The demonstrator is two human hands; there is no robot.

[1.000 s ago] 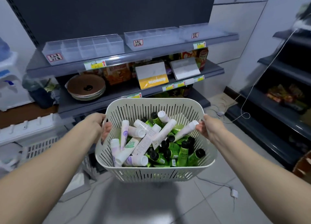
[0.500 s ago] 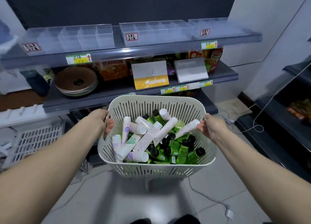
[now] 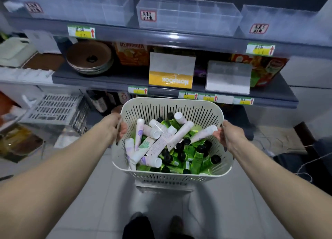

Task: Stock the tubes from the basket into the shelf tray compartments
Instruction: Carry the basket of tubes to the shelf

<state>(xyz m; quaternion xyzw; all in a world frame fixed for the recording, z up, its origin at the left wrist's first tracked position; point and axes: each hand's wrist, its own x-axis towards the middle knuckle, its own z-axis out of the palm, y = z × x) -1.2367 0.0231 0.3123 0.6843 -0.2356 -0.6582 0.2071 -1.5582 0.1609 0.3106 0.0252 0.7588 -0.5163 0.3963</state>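
and we're in close now. the shelf (image 3: 179, 41) has swelled to fill the far half of our view over the last second, so we've walked the load right up to it. along its top sit three clear trays, the left tray (image 3: 80, 10), the middle tray (image 3: 188, 17) and the right tray (image 3: 280, 21). their compartments look bare as far as we can see, though the left one is blurred.

nearer to us, the basket (image 3: 172, 175) hangs in front of the lower shelves, well below those trays, carried just as it was a moment ago. the left hand (image 3: 115, 127) grips the left rim with its fingers (image 3: 123, 130) curled over the edge into the basket. the right hand (image 3: 228, 136) does the same on the right rim, fingers (image 3: 216, 135) hooked inside. something pale shows just under the basket, and we can't tell whether it rests on it.

inside it's a jumble: white tubes (image 3: 161, 141) heaped on the left and across the middle, green tubes (image 3: 197, 157) with black caps packed on the right. not one has left the basket yet.

our read is that the approach is done and stocking hasn't begun. both hands are busy with the load, so one has to come free, or the basket has to be set down, before the first tube goes up.
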